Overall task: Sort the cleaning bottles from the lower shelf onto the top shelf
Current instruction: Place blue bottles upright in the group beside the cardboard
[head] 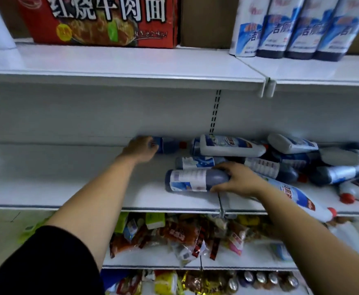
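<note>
Mid-frame, gripping a blue bottle (166, 145) at the back of the lower shelf (68, 177) with the left hand (141, 149), fingers curled round it. Right of centre, clasping a lying dark bottle (195, 181) with the right hand (239, 180), fingers wrapped over, beside heaped bottles (280, 160).

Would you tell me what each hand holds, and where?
Left hand grips the back bottle by its base; right hand grips the front bottle by its dark upper part.

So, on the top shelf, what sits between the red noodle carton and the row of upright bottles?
A plain brown cardboard box fills that gap in the head view. The white top shelf in front of it is bare.
</note>
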The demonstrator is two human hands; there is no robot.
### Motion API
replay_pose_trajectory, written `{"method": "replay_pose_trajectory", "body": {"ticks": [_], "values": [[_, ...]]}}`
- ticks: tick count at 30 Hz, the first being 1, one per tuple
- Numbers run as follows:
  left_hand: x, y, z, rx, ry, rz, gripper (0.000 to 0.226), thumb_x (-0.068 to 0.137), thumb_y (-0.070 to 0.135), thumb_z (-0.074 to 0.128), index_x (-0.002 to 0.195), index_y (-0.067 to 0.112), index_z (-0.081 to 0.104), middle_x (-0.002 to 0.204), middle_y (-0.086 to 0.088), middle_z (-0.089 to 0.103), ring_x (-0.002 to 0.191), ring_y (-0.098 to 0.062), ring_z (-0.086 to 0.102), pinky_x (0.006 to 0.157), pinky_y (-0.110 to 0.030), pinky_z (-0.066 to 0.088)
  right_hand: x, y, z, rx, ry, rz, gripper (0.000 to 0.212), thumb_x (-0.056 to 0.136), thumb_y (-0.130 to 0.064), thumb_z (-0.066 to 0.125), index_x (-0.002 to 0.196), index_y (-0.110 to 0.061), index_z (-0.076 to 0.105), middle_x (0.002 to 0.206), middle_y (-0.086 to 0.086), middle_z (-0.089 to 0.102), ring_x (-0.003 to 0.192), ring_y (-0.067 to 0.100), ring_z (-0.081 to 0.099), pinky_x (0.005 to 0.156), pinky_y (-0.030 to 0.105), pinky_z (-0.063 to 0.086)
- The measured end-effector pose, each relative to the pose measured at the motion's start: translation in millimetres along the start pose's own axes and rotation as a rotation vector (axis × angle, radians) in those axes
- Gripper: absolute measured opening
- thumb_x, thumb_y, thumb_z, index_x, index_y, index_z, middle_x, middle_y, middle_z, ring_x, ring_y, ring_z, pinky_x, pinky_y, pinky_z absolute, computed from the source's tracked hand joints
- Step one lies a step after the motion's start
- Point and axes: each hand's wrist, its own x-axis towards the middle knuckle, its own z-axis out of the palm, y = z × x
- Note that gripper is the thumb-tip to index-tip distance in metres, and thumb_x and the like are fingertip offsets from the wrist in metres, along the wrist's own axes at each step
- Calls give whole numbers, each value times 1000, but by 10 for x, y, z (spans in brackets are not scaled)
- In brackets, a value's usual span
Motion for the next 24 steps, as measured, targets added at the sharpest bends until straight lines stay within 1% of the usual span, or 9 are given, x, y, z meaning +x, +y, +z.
{"method": "replay_pose_trajectory", "body": {"ticks": [2, 5, 7, 10, 13, 16, 19, 23, 24], "values": [[181, -93, 30, 6, -23, 40, 27, 96, 41, 52, 87, 15, 55, 116, -23, 64, 105, -39, 61, 84, -39, 48, -34, -138, -124, 26, 49, 51, 76, 68, -49, 86, 133, -21, 58, 127, -2, 65, 110, 17, 62, 92, 28, 49], [547, -373, 155, 36, -110, 95, 44, 80, 61, 36, 89, 19, 48, 118, -24, 62, 105, -38, 59, 90, -45, 49, -31, -372, -244, 116, 187, 136, 75, 61, -50, 89, 123, -25, 56, 110, -2, 66, 94, 13, 63, 83, 32, 54], [609, -427, 151, 89, -140, 129, 69, 77, 71, 27, 117, 21, 51, 139, -17, 53, 123, -36, 52, 103, -51, 42, 17, -539, -228, 202, 302, 157, 75, 60, -49, 90, 121, -25, 53, 107, -4, 63, 91, 9, 60, 74, 25, 49], [529, -372, 70, 285, -148, 118, 68, 98, 64, 29, 156, 31, 24, 164, -7, 19, 147, -36, 23, 116, -53, 22, 147, -805, -87, 363, 417, 159, 71, 64, -41, 91, 121, -22, 53, 110, -7, 59, 97, 9, 58, 71, 14, 44], [576, -357, 63, 342, -124, 161, 69, 98, 66, 35, 154, 24, 33, 160, -15, 19, 144, -38, 21, 115, -53, 21, 309, -1020, 129, 557, 471, 185, 59, 69, -35, 89, 117, -22, 57, 108, -6, 65, 99, 12, 64, 82, 26, 56], [600, -407, 84, 256, -125, 236, 68, 96, 61, 50, 140, 10, 45, 148, -21, 36, 134, -39, 37, 107, -46, 35, 432, -1165, 300, 683, 493, 175, 44, 78, -25, 83, 113, -22, 55, 104, -7, 65, 98, 13, 66, 84, 30, 57], [569, -480, 97, 78, -168, 306, 62, 93, 44, 65, 135, 4, 41, 139, -25, 51, 123, -38, 53, 98, -42, 45, 527, -1251, 421, 742, 469, 147, 48, 83, -24, 78, 122, -20, 50, 113, 1, 66, 105, 17, 65, 91, 35, 55], [536, -602, 41, 116, -188, 367, 65, 88, 43, 71, 135, 5, 46, 140, -21, 52, 123, -37, 52, 98, -42, 46, 557, -1386, 570, 725, 407, 137, 50, 91, -28, 70, 126, -32, 33, 105, -19, 55, 92, -5, 56, 77, 11, 48], [532, -624, 21, 140, -208, 357, 65, 87, 46, 70, 134, 6, 51, 139, -19, 52, 124, -37, 50, 98, -41, 45, 562, -1403, 596, 719, 414, 146, 52, 91, -29, 69, 129, -31, 33, 106, -19, 54, 93, -4, 57, 81, 13, 50]]}}
